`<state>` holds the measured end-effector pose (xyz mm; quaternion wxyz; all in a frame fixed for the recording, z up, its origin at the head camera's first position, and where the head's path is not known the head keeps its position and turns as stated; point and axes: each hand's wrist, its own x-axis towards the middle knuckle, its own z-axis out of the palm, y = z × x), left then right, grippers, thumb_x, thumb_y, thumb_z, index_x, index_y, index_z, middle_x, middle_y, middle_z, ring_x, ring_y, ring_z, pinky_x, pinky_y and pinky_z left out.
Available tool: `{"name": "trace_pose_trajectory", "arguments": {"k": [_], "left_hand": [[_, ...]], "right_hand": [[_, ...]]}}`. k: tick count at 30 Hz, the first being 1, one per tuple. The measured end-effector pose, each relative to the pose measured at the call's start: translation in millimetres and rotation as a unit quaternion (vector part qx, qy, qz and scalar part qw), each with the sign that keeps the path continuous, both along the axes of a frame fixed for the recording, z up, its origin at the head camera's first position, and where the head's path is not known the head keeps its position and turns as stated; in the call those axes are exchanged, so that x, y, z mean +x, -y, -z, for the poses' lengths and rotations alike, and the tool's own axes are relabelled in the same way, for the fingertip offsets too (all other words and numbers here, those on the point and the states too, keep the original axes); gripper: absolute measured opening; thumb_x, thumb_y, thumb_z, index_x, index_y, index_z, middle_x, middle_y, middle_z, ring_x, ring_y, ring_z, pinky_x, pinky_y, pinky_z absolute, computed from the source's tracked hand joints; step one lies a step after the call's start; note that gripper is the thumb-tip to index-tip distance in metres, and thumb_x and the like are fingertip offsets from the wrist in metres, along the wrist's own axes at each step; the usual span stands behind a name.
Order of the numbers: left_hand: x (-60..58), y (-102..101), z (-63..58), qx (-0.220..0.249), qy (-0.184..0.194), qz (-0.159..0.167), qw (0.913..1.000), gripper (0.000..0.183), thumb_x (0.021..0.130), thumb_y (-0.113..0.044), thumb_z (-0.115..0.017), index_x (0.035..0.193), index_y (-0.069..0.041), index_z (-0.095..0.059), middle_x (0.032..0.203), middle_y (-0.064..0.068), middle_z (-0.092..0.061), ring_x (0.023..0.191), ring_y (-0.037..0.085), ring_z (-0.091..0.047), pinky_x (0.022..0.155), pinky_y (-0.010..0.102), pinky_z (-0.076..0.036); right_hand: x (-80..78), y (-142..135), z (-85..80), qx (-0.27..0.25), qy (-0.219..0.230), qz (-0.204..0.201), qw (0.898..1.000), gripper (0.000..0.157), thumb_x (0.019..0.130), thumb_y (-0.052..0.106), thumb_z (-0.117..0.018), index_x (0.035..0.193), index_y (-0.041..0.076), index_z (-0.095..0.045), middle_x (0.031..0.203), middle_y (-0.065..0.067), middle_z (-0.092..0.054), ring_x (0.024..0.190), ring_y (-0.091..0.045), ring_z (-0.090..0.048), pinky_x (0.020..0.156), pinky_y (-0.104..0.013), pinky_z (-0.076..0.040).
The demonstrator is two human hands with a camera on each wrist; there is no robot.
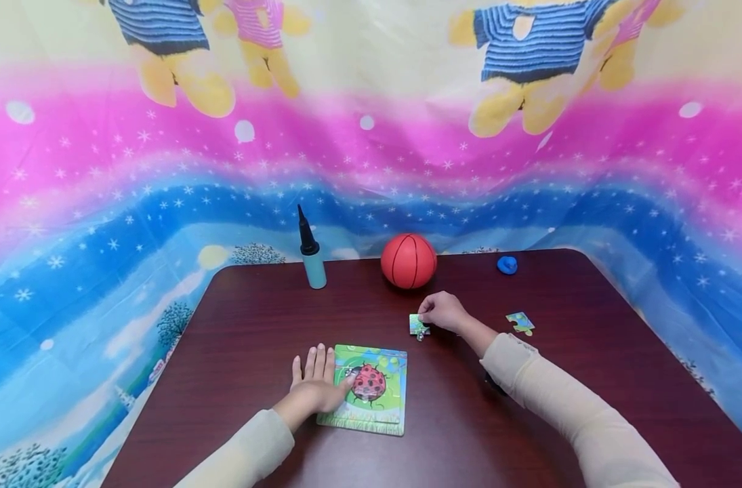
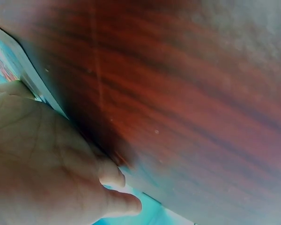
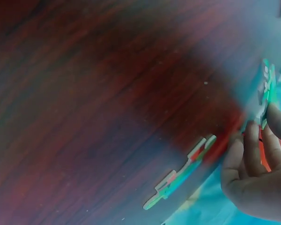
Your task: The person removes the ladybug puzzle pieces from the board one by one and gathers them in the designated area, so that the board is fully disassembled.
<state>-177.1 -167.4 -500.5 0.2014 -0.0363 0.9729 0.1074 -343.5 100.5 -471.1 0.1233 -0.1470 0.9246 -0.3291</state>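
Note:
A square ladybug puzzle (image 1: 385, 413) lies on the table, a red spotted ladybug in its middle. My left hand (image 1: 316, 386) rests at its left side with fingers straight and spread, the thumb reaching over the picture. In the left wrist view, the palm of that hand (image 2: 42, 159) stands beside the board's edge (image 2: 30, 70). Beyond the puzzle, to its upper right, my right hand (image 1: 445, 312) pinches a green and blue puzzle piece (image 1: 416, 325) between thumb and fingers. The right wrist view shows this piece (image 3: 270, 89) tilted up at the fingertips.
Another loose puzzle piece (image 1: 520, 322) lies right of my right hand. Along the back stand a teal hand pump (image 1: 314, 268) with a black nozzle, a red ball (image 1: 408, 261) and a small blue object (image 1: 507, 265). A printed cloth (image 1: 371, 163) hangs behind the dark wooden table (image 1: 255, 325).

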Motion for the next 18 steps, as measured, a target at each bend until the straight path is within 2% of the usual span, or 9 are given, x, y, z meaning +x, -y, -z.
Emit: {"name": "trace_pose_trajectory", "arguments": {"k": [1,7,10,15,18], "left_hand": [[-1.0,0.4,4.5,-0.004,-0.002,0.001,1.0,0.084,0.094,-0.065,-0.023,0.152,-0.01,0.001,0.157,0.011,0.011,0.143,0.028,0.015,0.108,0.052,0.018],[0.1,-3.1,9.0,0.002,-0.011,0.001,0.9999,0.083,0.094,-0.064,-0.026,0.152,-0.01,-0.001,0.157,0.012,0.009,0.143,0.028,0.013,0.108,0.053,0.016],[-0.9,-2.6,13.6,-0.004,-0.011,0.0,0.9999,0.083,0.093,-0.065,-0.025,0.152,-0.011,0.0,0.157,0.011,0.01,0.143,0.027,0.015,0.108,0.052,0.017],[-2.2,-0.2,13.9,-0.02,-0.011,0.003,0.9997,0.084,0.093,-0.066,-0.023,0.152,-0.011,0.0,0.157,0.011,0.01,0.143,0.028,0.015,0.108,0.052,0.017],[-3.1,2.1,11.5,-0.028,-0.01,0.001,0.9996,0.085,0.093,-0.067,-0.021,0.152,-0.011,0.002,0.157,0.011,0.011,0.143,0.028,0.015,0.108,0.052,0.017]], "right_hand": [[-0.1,0.9,0.8,0.01,-0.012,-0.004,1.0,0.005,0.084,0.015,-0.071,0.082,0.01,-0.07,0.078,0.0,-0.064,0.073,-0.017,-0.053,0.065,-0.031,-0.044],[-1.1,3.1,13.4,0.075,-0.078,-0.011,0.994,0.004,0.083,0.017,-0.072,0.08,0.016,-0.069,0.085,-0.001,-0.057,0.082,-0.019,-0.051,0.068,-0.035,-0.045],[0.6,5.0,19.3,0.098,-0.097,-0.015,0.99,0.005,0.082,0.018,-0.072,0.086,0.017,-0.069,0.092,-0.002,-0.055,0.09,-0.022,-0.049,0.071,-0.038,-0.046],[4.3,12.4,15.4,0.073,-0.098,-0.014,0.992,0.021,0.084,0.018,-0.07,0.104,0.012,-0.068,0.102,-0.006,-0.056,0.095,-0.024,-0.051,0.077,-0.042,-0.047],[15.8,25.6,6.7,0.039,-0.112,-0.024,0.993,0.019,0.085,0.017,-0.068,0.103,0.012,-0.069,0.099,-0.004,-0.058,0.088,-0.021,-0.056,0.076,-0.04,-0.048]]}}
